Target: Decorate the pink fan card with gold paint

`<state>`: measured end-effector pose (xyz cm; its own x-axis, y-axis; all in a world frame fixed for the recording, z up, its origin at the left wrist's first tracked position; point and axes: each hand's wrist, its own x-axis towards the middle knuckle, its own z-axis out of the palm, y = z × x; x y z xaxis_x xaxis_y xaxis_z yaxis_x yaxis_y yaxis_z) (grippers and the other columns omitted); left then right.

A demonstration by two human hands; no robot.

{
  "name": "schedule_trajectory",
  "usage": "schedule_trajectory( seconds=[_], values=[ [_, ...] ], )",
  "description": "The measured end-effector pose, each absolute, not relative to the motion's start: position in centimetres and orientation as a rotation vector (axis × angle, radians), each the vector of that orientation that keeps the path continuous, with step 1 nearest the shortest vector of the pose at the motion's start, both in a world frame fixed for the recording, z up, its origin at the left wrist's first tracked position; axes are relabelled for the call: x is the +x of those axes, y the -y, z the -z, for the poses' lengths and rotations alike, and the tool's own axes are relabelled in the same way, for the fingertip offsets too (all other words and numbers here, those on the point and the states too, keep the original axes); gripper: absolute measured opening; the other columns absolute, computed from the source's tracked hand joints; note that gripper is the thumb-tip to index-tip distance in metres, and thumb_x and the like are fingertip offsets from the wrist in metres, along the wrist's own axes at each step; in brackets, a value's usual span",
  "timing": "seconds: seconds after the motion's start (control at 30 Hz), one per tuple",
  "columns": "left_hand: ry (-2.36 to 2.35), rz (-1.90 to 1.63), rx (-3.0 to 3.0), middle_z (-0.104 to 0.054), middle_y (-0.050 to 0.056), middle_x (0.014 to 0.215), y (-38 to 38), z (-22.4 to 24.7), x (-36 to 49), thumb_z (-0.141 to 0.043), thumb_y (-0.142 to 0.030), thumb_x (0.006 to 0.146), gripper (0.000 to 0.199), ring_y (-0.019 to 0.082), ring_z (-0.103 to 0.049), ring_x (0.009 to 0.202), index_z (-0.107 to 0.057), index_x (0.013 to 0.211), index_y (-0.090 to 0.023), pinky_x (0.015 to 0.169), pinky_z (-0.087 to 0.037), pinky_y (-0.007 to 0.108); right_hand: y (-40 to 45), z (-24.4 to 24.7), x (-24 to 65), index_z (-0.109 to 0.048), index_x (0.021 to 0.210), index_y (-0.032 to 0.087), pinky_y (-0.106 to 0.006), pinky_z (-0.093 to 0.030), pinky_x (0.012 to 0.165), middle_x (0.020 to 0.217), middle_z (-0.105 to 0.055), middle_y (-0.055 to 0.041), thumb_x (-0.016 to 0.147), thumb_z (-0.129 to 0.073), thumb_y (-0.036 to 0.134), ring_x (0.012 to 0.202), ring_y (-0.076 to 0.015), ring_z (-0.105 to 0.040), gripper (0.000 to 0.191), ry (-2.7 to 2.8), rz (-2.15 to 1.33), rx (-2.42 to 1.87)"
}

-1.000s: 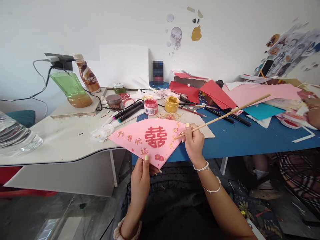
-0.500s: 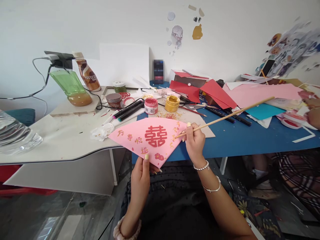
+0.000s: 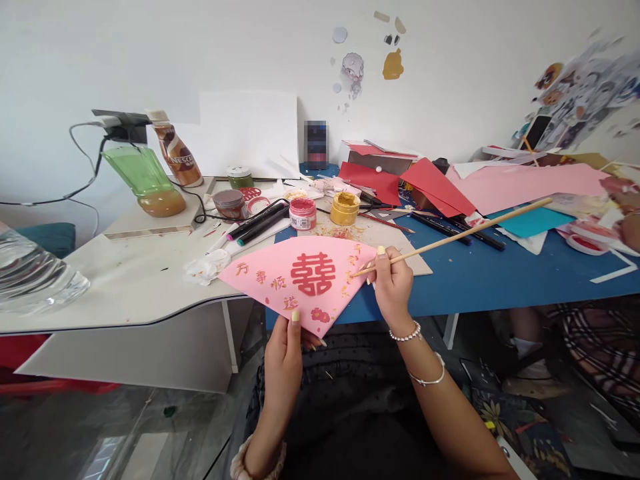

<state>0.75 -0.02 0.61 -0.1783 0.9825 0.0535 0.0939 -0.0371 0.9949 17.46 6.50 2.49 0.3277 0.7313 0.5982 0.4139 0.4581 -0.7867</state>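
Note:
A pink fan-shaped paper (image 3: 340, 257) bears a red double character, gold characters and red flowers. My left hand (image 3: 285, 350) pinches its lower edge, thumb on top and fingers beneath. My right hand (image 3: 393, 287) is closed round a long thin wooden stick (image 3: 465, 232), whose tip rests at the gold marks on the paper's right side. Beyond the paper stand an open jar of yellow paint (image 3: 345, 211) and an open jar of pink-red paint (image 3: 303, 215).
Black markers (image 3: 260, 223), a green bottle (image 3: 143, 183) and a brown drink bottle (image 3: 179, 153) are at the left. Red envelopes (image 3: 437, 187) and pink paper (image 3: 530, 187) lie at the right. Another person's hand (image 3: 629, 210) shows at the right edge.
The view has shifted slightly. Both hands keep their holds, and the stick's tip stays at nearly the same spot on the paper's right side.

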Motion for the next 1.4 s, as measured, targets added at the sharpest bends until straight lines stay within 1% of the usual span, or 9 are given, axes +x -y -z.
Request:
schedule_trajectory(
  seconds=[0.17, 0.33, 0.5, 0.7, 0.93, 1.07, 1.2, 1.33, 1.4],
  values=[
    [-1.385, -1.332, 1.219, -0.061, 0.0, 0.053, 0.0, -0.3, 0.7, -0.042, -0.047, 0.083, 0.031, 0.015, -0.058, 0.051, -0.053, 0.08, -0.018, 0.053, -0.045, 0.025, -6.7, -2.6, 17.3, -0.041, 0.061, 0.02, -0.02, -0.035, 0.041, 0.044, -0.043, 0.007, 0.088, -0.039, 0.037, 0.04, -0.0069, -0.045, 0.032, 1.099, -0.408, -1.031],
    [-1.384, -1.331, 1.222, -0.061, -0.001, 0.053, 0.0, -0.2, 0.7, -0.042, -0.049, 0.083, 0.032, 0.016, -0.058, 0.052, -0.053, 0.082, -0.018, 0.053, -0.046, 0.025, -6.3, -3.5, 17.1, -0.041, 0.062, 0.02, -0.019, -0.032, 0.037, 0.044, -0.042, 0.0071, 0.087, -0.04, 0.037, 0.038, -0.0064, -0.043, 0.03, 0.982, -0.34, -0.94],
    [-1.407, -1.335, 1.231, -0.06, -0.001, 0.053, 0.1, -0.2, 0.7, -0.041, -0.051, 0.083, 0.035, 0.016, -0.058, 0.052, -0.053, 0.08, -0.019, 0.054, -0.045, 0.026, -4.7, -5.2, 17.7, -0.04, 0.061, 0.021, -0.025, -0.046, 0.05, 0.044, -0.037, 0.0076, 0.088, -0.038, 0.03, 0.039, -0.0072, -0.042, 0.028, 0.83, -0.156, -0.833],
    [-1.425, -1.339, 1.227, -0.062, 0.0, 0.055, 0.1, -0.2, 0.8, -0.041, -0.051, 0.083, 0.035, 0.016, -0.059, 0.053, -0.054, 0.082, -0.019, 0.055, -0.046, 0.026, -3.2, -6.5, 19.2, -0.041, 0.059, 0.023, -0.029, -0.046, 0.05, 0.043, -0.036, 0.0065, 0.088, -0.037, 0.023, 0.037, -0.0082, -0.034, 0.029, 0.766, -0.022, -0.786],
    [-1.416, -1.34, 1.239, -0.061, 0.0, 0.053, -0.1, 0.0, 0.8, -0.041, -0.053, 0.082, 0.037, 0.016, -0.059, 0.052, -0.053, 0.081, -0.019, 0.054, -0.046, 0.026, -3.6, -5.7, 19.3, -0.043, 0.061, 0.021, -0.027, -0.046, 0.051, 0.045, -0.039, 0.0065, 0.087, -0.041, 0.027, 0.04, -0.0079, -0.04, 0.027, 0.824, -0.065, -0.821],
    [-1.426, -1.329, 1.23, -0.06, -0.001, 0.053, 0.0, -0.2, 0.8, -0.041, -0.053, 0.082, 0.036, 0.016, -0.059, 0.052, -0.052, 0.077, -0.02, 0.054, -0.045, 0.026, -4.1, -4.9, 19.1, -0.042, 0.061, 0.021, -0.024, -0.044, 0.048, 0.045, -0.038, 0.0069, 0.087, -0.041, 0.032, 0.041, -0.0077, -0.043, 0.028, 0.892, -0.127, -0.875],
    [-1.43, -1.323, 1.221, -0.06, -0.001, 0.052, 0.0, -0.4, 0.9, -0.042, -0.054, 0.081, 0.037, 0.017, -0.059, 0.052, -0.053, 0.079, -0.02, 0.054, -0.045, 0.027, -4.7, -4.1, 18.9, -0.042, 0.062, 0.021, -0.022, -0.042, 0.047, 0.046, -0.041, 0.0067, 0.088, -0.04, 0.036, 0.042, -0.0073, -0.044, 0.03, 1.088, -0.228, -1.008],
    [-1.431, -1.329, 1.243, -0.061, 0.0, 0.053, 0.0, -0.3, 0.8, -0.041, -0.051, 0.082, 0.035, 0.016, -0.059, 0.053, -0.053, 0.079, -0.019, 0.054, -0.046, 0.026, -5.5, -3.4, 18.4, -0.04, 0.062, 0.021, -0.022, -0.041, 0.048, 0.046, -0.044, 0.0061, 0.089, -0.037, 0.035, 0.046, -0.0084, -0.051, 0.03, 1.279, -0.31, -1.061],
    [-1.428, -1.334, 1.25, -0.061, 0.0, 0.053, 0.0, -0.2, 0.8, -0.041, -0.05, 0.083, 0.034, 0.016, -0.059, 0.053, -0.053, 0.08, -0.019, 0.054, -0.046, 0.026, -5.8, -3.1, 18.1, -0.039, 0.063, 0.021, -0.022, -0.042, 0.05, 0.046, -0.044, 0.0064, 0.089, -0.035, 0.035, 0.047, -0.0088, -0.052, 0.03, 1.31, -0.308, -1.071]
  ],
)
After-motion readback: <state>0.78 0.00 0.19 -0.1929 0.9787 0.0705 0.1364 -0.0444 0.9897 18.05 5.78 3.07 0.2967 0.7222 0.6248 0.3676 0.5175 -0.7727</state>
